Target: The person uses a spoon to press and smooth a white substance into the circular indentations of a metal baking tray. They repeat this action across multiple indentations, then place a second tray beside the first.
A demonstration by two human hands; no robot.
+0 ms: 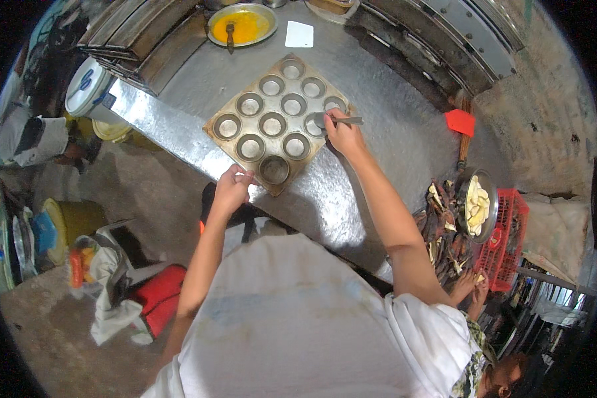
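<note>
A worn metal muffin tin [272,108], turned cornerwise, lies on the metal-topped table with its cups facing up. I see no filling in the cups. At its near left edge, my left hand [233,188] pinches the rim between thumb and fingers. My right hand [346,133] grips a metal utensil [354,120], seemingly a spoon, its working end at a cup on the right side. Beyond the tin, a shallow metal dish [244,21] holds yellow liquid and a brush [230,36] with a dark handle. A white card-like piece [299,35] lies beside the dish.
Wooden boxes [149,47] stand at the back left, near a lidded white bucket [87,89]. Dark peels [438,219], a bowl of peeled fruit, perhaps bananas [477,205], and a red plastic basket [503,248] are at right, where another person's hands [470,288] work.
</note>
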